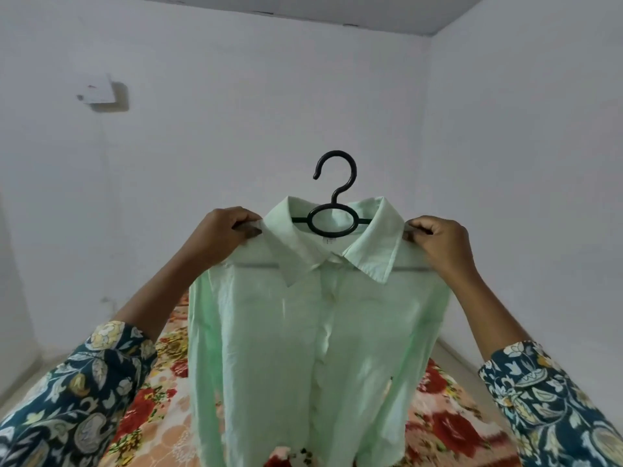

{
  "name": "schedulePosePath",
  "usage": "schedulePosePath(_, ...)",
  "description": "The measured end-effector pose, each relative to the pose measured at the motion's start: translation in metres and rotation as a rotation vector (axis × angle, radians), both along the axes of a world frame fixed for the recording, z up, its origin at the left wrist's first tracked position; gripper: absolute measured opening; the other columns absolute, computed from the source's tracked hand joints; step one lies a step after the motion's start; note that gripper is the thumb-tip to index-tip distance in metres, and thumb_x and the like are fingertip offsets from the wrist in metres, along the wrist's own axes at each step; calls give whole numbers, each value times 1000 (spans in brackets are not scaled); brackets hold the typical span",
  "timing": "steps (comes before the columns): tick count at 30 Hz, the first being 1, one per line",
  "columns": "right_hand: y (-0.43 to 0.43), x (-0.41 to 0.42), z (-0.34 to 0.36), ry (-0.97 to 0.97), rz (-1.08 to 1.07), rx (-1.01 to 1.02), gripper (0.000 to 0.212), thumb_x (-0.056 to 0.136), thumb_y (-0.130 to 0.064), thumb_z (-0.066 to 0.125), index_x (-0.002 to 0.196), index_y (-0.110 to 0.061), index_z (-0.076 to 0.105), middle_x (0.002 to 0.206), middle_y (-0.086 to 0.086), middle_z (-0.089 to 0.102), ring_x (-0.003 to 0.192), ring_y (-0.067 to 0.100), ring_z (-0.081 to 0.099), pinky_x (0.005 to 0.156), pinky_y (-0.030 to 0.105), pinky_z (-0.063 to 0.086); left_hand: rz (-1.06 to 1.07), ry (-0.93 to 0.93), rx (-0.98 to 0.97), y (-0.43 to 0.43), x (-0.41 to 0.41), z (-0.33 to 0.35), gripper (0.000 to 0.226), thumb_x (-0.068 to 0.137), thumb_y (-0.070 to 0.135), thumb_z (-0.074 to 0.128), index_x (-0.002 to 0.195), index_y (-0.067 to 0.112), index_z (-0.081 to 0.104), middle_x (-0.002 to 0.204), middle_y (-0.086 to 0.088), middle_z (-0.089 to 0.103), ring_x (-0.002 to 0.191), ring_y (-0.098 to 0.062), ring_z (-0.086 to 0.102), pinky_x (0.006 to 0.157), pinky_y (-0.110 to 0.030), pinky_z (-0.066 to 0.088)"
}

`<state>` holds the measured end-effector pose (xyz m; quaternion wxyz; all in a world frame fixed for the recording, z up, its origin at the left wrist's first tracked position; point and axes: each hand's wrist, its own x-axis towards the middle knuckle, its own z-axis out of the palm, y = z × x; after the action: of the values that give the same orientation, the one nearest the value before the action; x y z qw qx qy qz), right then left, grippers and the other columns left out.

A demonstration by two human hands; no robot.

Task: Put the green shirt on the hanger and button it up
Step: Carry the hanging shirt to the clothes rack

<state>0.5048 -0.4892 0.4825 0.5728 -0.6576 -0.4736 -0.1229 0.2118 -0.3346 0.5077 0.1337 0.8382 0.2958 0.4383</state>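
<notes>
green shirt [320, 348] hanging buttoned on black hanger [332, 217], frame centre | left hand [226, 230] pinching its left shoulder; right hand [438, 241] pinching right shoulder | floral bedspread [448, 429] lying below

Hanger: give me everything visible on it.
The hanger is black, plastic-looking, and upright in mid-air. Its hook opens left above an oval ring. Thin arms run under the collar into the shoulders of the green shirt, and a lower bar shows faintly through the cloth. The left hand and right hand grip the shirt-covered ends.
</notes>
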Motion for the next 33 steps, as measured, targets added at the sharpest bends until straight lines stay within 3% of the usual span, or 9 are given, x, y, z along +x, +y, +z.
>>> schedulePosePath(5, -138, 12, 2, 37, -269, 25, 9, 81, -15, 65, 81, -11, 73, 81, 7, 72, 81, 25, 64, 75, 37, 50, -228, 68, 121, -72, 59, 18, 9, 84, 7, 61, 91, 6, 68, 82, -1, 62, 75, -18, 56, 66, -24, 42)
schedulePosePath(9, -281, 18, 1, -11, -533, 43, 12, 82, -9, 65, 89, -7, 74, 83, 7, 71, 75, 17, 60, 65, 21, 45, -436, 35, 176, -167, 123, 27, 9, 86, 14, 61, 89, 11, 68, 82, 4, 60, 76, -16, 54, 63, -25, 41)
schedulePosePath(12, -397, 15, 2, -3, -700, 59, 13, 80, -11, 68, 91, -5, 74, 81, 6, 69, 76, 16, 58, 64, 22, 41, -619, 27, 205, -257, 163, 34, 10, 86, 16, 60, 90, 11, 68, 82, 5, 59, 74, -15, 53, 62, -17, 39)
schedulePosePath(15, -521, -3, 5, -4, -858, 45, 13, 79, -13, 70, 89, -6, 74, 81, 6, 67, 78, 16, 57, 59, 6, 37, -797, 15, 186, -361, 200, 37, 12, 87, 16, 59, 92, 10, 67, 86, 3, 60, 77, -15, 53, 64, -25, 37)
schedulePosePath(17, -611, -25, 7, -6, -974, 32, 14, 79, -15, 70, 90, -7, 74, 81, 5, 67, 77, 16, 58, 56, 3, 36, -909, -4, 165, -443, 220, 35, 13, 87, 16, 59, 94, 10, 67, 89, 0, 61, 81, -18, 54, 71, -27, 40)
schedulePosePath(20, -741, -67, 15, -48, -1143, -4, 15, 79, -14, 70, 90, -5, 74, 90, 11, 72, 82, 20, 62, 67, 19, 41, -1078, -17, 116, -571, 239, 32, 15, 86, 15, 60, 97, 7, 67, 94, -7, 63, 91, -27, 58, 81, -34, 44)
schedulePosePath(26, -952, -144, 16, -52, -1503, -153, 17, 81, -21, 67, 87, -6, 72, 92, 16, 73, 90, 30, 64, 73, 32, 41, -1300, -20, 114, -803, 268, 21, 23, 85, 18, 63, 104, 6, 68, 109, -14, 67, 104, -31, 59, 87, -35, 43)
schedulePosePath(30, -1075, -196, 14, 13, -1700, -139, 11, 79, -20, 66, 84, -11, 71, 91, 10, 73, 87, 25, 63, 75, 34, 46, -1552, -54, 78, -956, 276, 12, 17, 84, 13, 64, 97, 4, 70, 98, -13, 68, 85, -17, 53, 68, -22, 31)
schedulePosePath(33, -1150, -226, 8, 6, -1855, -124, 7, 79, -18, 66, 80, -13, 71, 89, 8, 73, 82, 24, 63, 69, 32, 44, -1693, -57, 79, -1057, 282, 9, 16, 83, 12, 64, 95, 2, 70, 96, -13, 68, 83, -16, 51, 66, -21, 29)
